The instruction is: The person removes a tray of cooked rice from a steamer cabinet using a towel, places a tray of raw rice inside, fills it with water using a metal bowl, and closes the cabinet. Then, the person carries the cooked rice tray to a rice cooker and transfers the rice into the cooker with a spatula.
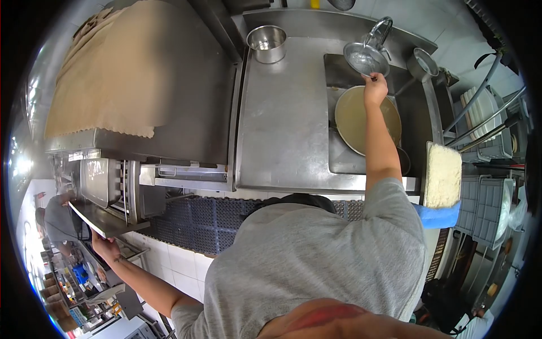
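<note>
Gripping the near edge of a round metal bowl [363, 56], the right hand [375, 90] has its fingers clamped together there. The bowl sits just below the curved faucet [387, 29], over the sink [347, 164]; whether its base is solid or mesh, I cannot tell. Below it, a big round pan [347, 121] of cloudy yellowish liquid rests in the sink, partly hidden by the forearm. A small pot [422, 65] with a handle is just beside the faucet, on the right.

To the left of the sink, 1 deep pot [267, 52] stands on the steel counter [282, 118]. On the right, a tub of white stuff [443, 175] sits by a blue cloth [440, 214].

Far to the left, the left hand [106, 248] is at the edge of a metal panel [101, 219]; I cannot tell how its fingers close. Above that, a tan cloth [110, 73] covers part of a steel unit [195, 96]. A second person [59, 217] is beyond.
</note>
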### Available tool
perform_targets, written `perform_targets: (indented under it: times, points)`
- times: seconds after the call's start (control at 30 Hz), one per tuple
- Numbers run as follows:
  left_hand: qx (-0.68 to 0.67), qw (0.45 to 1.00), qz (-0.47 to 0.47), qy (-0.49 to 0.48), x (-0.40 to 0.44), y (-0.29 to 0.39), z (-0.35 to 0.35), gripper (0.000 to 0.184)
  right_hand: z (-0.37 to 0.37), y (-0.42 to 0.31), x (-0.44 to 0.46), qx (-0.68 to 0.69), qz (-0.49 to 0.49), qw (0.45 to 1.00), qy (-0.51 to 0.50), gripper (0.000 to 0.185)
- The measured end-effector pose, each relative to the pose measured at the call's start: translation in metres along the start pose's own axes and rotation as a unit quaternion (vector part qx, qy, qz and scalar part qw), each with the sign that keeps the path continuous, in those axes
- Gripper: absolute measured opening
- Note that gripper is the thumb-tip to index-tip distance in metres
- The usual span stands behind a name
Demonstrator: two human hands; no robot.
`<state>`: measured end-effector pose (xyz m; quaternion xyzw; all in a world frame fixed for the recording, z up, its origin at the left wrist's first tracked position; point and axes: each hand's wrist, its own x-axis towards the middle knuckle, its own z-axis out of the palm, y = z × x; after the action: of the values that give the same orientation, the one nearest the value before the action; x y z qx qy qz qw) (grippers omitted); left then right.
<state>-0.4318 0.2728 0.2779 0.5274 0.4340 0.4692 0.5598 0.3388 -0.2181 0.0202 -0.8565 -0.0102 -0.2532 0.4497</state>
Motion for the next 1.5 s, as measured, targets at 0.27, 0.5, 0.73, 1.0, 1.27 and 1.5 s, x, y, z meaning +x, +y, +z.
perform_targets:
  times: [0.27, 0.5, 0.73, 1.0, 1.27, 1.5]
  points:
    - [-0.141, 0.988, -0.020, -0.052, -0.029, 0.010, 0.048, 0.023, -0.049, -0.041, -0.031, -0.008, -0.045, 0.999, -0.003, 0.025]
    - [-0.252, 0.958, -0.041, -0.131, -0.029, 0.005, 0.036, 0.024, -0.154, -0.172, -0.066, 0.096, -0.090, 0.983, -0.128, 0.018]
    - [-0.282, 0.925, -0.060, -0.247, -0.057, 0.012, 0.035, 0.033, -0.244, -0.382, -0.134, 0.232, -0.126, 0.916, -0.303, 0.021]
    - [-0.186, 0.950, -0.049, -0.247, -0.116, 0.000, -0.018, 0.031, -0.227, -0.571, -0.260, 0.390, -0.064, 0.755, -0.523, 0.026]
    - [-0.164, 0.955, -0.028, -0.246, -0.140, 0.002, -0.071, 0.029, -0.134, -0.630, -0.331, 0.519, 0.085, 0.547, -0.652, 0.045]
    - [-0.084, 0.959, -0.042, -0.268, -0.121, 0.017, -0.060, 0.032, -0.132, -0.670, -0.329, 0.568, 0.234, 0.482, -0.624, 0.053]
